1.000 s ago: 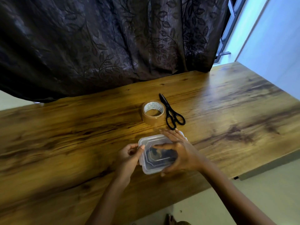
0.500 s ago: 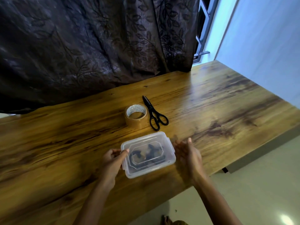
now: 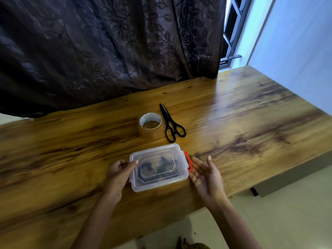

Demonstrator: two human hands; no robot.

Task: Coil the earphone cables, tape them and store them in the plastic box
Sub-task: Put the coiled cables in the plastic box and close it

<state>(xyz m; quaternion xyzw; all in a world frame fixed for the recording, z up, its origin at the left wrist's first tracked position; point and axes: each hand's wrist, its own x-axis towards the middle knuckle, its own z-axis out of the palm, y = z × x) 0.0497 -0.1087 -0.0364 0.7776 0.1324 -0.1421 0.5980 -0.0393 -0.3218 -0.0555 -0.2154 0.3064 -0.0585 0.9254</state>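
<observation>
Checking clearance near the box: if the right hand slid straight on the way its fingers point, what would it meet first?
Probably the scissors, at their handles: the right hand points past the red clip on the box toward them. It may brush the clip; depth is unclear.

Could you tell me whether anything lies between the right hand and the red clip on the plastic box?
Nothing visible does. The open right hand sits beside the red clip on the plastic box. The tape roll and scissors lie farther back on the table, clear of that gap.
</observation>
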